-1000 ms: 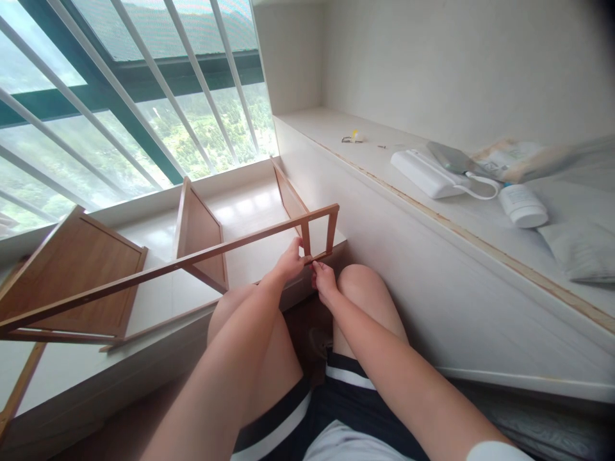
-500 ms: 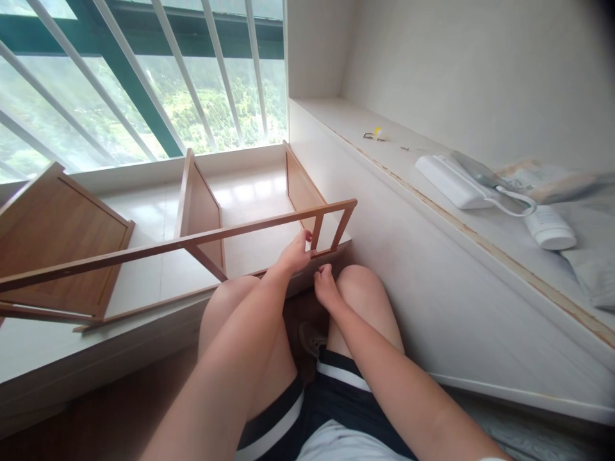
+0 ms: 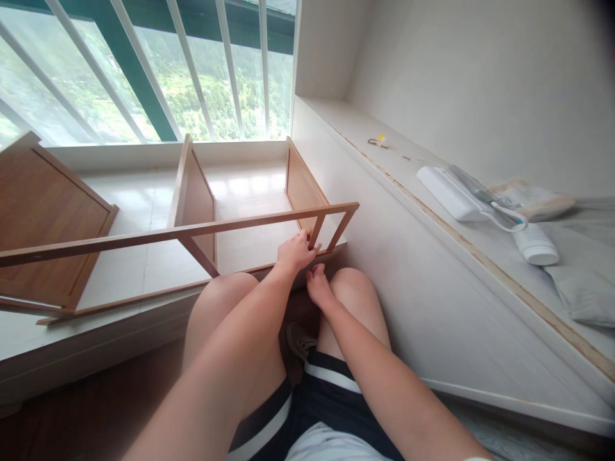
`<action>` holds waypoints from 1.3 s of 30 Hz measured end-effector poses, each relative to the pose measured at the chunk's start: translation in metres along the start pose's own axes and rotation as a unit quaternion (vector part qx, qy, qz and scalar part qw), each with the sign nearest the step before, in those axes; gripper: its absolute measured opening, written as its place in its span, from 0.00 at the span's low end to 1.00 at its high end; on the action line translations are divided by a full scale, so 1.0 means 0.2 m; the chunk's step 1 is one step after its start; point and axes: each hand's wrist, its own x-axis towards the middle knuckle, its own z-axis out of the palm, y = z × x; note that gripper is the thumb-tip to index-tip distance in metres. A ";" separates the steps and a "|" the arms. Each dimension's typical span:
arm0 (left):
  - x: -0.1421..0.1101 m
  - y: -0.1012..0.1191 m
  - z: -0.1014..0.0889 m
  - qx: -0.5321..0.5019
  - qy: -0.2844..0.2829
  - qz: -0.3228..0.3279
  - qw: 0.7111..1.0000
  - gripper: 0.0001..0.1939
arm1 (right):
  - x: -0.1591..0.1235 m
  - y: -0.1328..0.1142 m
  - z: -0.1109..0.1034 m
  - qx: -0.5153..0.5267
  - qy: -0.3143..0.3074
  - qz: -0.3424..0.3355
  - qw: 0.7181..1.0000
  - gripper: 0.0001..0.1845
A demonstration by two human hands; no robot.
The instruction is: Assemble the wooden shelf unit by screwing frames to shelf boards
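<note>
Compared with half a second ago, the view has shifted a little, so the left panel (image 3: 52, 218) of the wooden rack (image 3: 240, 223) sits farther toward the left edge of the frame. The left hand (image 3: 295, 250) now overlaps the foot of a short slat (image 3: 316, 230), where half a second ago it was mostly left of it. The right hand (image 3: 318, 285), whose fingertips met the lower rail (image 3: 144, 292) a second ago, is now just beneath it.

The rack stretches from the left edge to the centre of the frame, on a white ledge (image 3: 127, 262) under the barred window (image 3: 225, 83). It is reddish-brown; the left panel leans at a slant, while the middle panel (image 3: 199, 186) and right panel (image 3: 305, 176) stand across the ledge. A long upper rail (image 3: 120, 241) runs in front of them and ends near the centre, where two short slats join it to the lower rail.

At the centre, the left hand is partly open, its fingers bent and touching the slat's foot; how firmly they grip, I cannot tell. Just right and below, the right hand is curled with its fingertips close together; whether they pinch something small is too indistinct to tell.
</note>
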 end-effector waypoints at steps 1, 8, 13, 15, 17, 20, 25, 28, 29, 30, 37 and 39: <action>0.00 0.00 0.01 0.005 0.008 0.000 1.000 0.21 | 0.00 0.00 0.00 -0.001 -0.002 -0.008 1.000 0.09; 0.02 0.02 0.02 0.024 0.014 0.008 1.000 0.13 | -0.02 -0.02 -0.02 0.022 0.004 -0.019 1.000 0.06; 0.02 0.03 0.03 0.017 0.013 0.007 1.000 0.13 | -0.03 -0.06 -0.04 0.057 0.009 -0.009 0.998 0.04; 0.02 0.03 0.03 0.002 0.011 0.001 1.000 0.13 | -0.03 -0.05 -0.05 0.066 0.028 -0.011 0.997 0.04; 0.02 0.03 0.03 -0.007 0.011 -0.001 1.000 0.13 | -0.03 -0.05 -0.05 0.066 0.042 -0.009 0.997 0.05; 0.02 0.03 0.03 -0.008 0.012 0.001 1.000 0.13 | -0.02 -0.04 -0.04 0.064 0.050 0.003 0.997 0.07; 0.01 0.03 0.02 -0.023 0.002 0.002 1.000 0.13 | -0.02 -0.03 -0.04 0.081 0.045 0.005 0.996 0.09; 0.00 0.04 0.00 0.004 -0.002 -0.001 1.000 0.13 | -0.01 -0.04 -0.05 0.075 0.057 0.014 0.995 0.10; 0.00 0.05 0.00 0.021 -0.003 -0.004 1.000 0.13 | -0.01 -0.04 -0.05 0.072 0.058 0.018 0.996 0.10; 0.00 0.06 0.00 0.038 -0.005 -0.006 0.999 0.13 | -0.01 -0.04 -0.05 0.068 0.055 0.019 0.996 0.10; -0.02 0.09 -0.02 0.100 -0.002 -0.011 0.995 0.14 | 0.01 -0.05 -0.06 0.024 0.054 0.003 0.998 0.10; -0.02 0.09 -0.02 0.103 -0.003 -0.012 0.995 0.14 | 0.02 -0.05 -0.07 0.010 0.060 -0.009 0.998 0.11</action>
